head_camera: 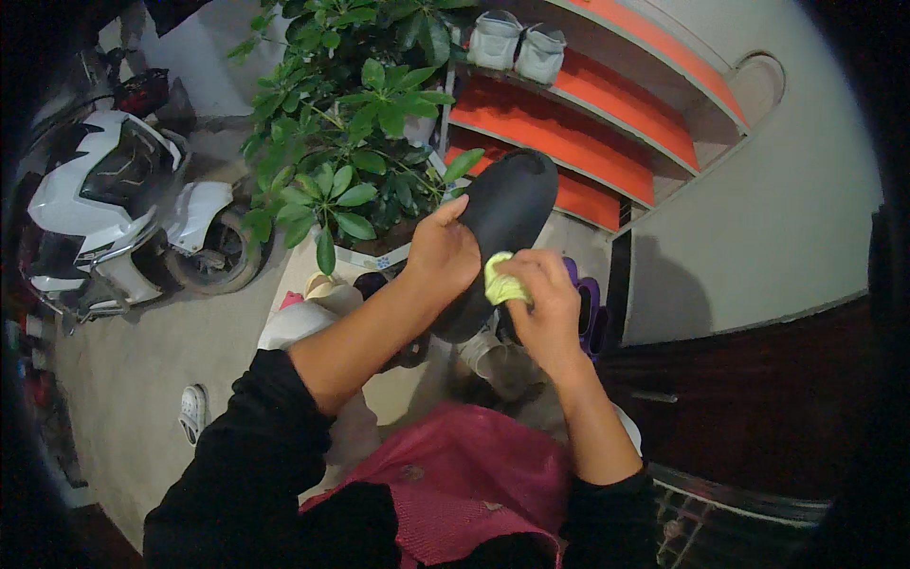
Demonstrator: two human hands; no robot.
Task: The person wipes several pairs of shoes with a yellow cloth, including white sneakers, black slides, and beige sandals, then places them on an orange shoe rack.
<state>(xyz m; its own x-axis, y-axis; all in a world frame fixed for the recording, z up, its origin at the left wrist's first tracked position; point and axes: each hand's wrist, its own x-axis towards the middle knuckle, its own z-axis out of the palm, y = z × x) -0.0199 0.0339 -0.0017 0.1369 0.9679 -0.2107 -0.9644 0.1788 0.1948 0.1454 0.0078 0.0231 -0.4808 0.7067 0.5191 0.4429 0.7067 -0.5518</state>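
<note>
My left hand (446, 249) grips the side of a long black shoe sole or shoe (510, 203), held up in front of me with its smooth face towards the camera. My right hand (544, 295) holds a crumpled yellow-green cloth (505, 279) against the right edge of that black item. Part of its lower end is hidden behind my left forearm and the cloth. Below it are a whitish container (485, 354) and some dark shoes, partly covered by my arms.
A leafy potted plant (334, 192) stands ahead. Behind it an orange-shelved rack (604, 135) holds white shoes (494, 43). Purple slippers (591, 313) lie right of my hands. A white scooter (106, 206) and a white clog (192, 414) are at left, a dark wooden cabinet (746, 398) at right.
</note>
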